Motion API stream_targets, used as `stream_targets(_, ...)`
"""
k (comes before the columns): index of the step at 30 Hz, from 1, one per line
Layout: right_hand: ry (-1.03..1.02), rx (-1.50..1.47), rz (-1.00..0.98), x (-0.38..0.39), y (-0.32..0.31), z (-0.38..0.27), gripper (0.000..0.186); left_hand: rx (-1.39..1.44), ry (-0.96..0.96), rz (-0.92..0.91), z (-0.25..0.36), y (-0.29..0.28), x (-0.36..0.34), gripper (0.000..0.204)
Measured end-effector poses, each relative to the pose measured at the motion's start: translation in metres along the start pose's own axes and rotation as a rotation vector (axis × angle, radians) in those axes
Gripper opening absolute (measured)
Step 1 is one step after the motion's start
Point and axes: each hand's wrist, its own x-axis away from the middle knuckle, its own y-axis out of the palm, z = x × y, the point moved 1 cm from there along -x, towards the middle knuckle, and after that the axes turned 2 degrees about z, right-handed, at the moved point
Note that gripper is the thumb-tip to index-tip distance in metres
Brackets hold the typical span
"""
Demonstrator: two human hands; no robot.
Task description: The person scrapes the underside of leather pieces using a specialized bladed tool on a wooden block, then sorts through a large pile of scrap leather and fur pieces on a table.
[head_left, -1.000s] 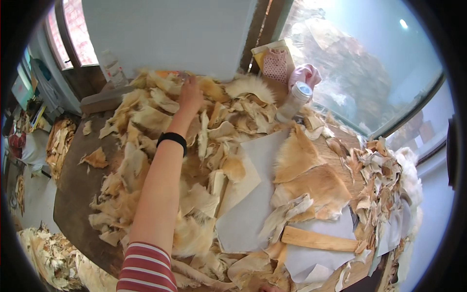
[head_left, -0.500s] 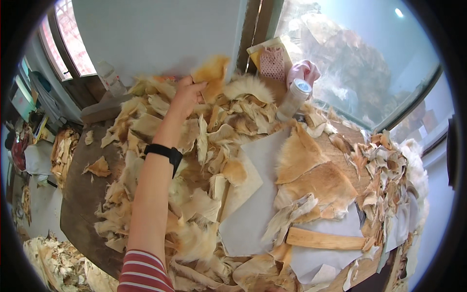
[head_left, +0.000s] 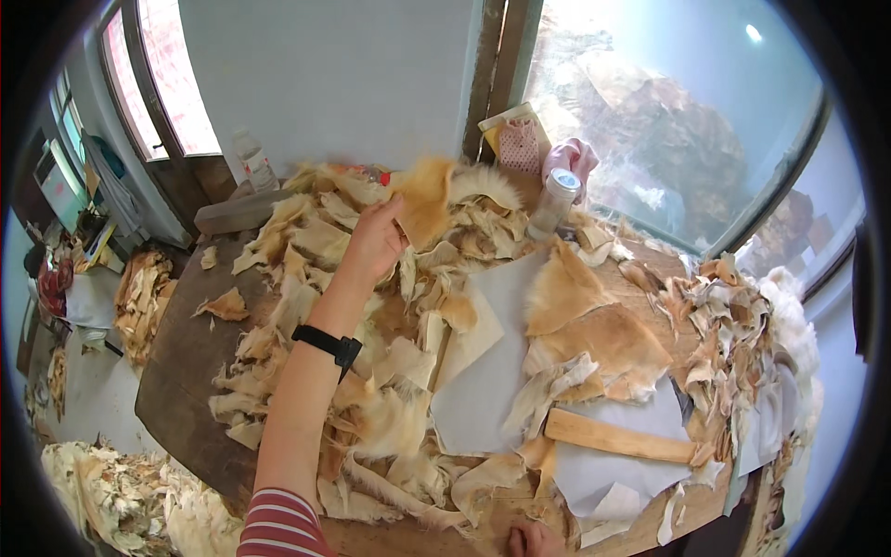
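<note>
Golden fur piece (head_left: 425,206) is at upper centre of the frame, raised over the pile of hide scraps (head_left: 311,239). From my remote station I read the left hand (head_left: 378,234) as closed on the piece's left edge, thumb and fingers pinched; the edge hold likely leaves most of the fur free and clear of the scraps. Right hand (head_left: 534,538) sits at the bottom edge, fingers curled; most of it is cut off, so I cannot tell its grip. Right of centre, tan fur pieces (head_left: 599,334) partly overlap a grey sheet (head_left: 483,385), spread flat, perhaps for comparison. Below them, a wooden strip (head_left: 617,434) lies across pale sheeting, possibly weighting it. A lidded jar (head_left: 552,206) stands tilted at upper right of centre, beyond the working area.
</note>
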Motion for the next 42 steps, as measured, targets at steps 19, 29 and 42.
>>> stream_targets(19, 0.026, 0.098, 0.018, -0.024, -0.018, -0.021, 0.015, -0.576, 0.255, 0.637, -0.008, -0.096, -0.002, 0.033)
stream_targets(29, -0.001, 0.077, 0.031, -0.025, -0.019, -0.023, 0.014, -1.820, 0.343, 0.251, -0.034, -0.061, -0.009, 0.034)
stream_targets(42, 0.042, 0.063, 0.002, -0.027, -0.018, -0.024, 0.015, -1.814, 0.581, 0.677, 0.016, -0.040, -0.007, 0.027)
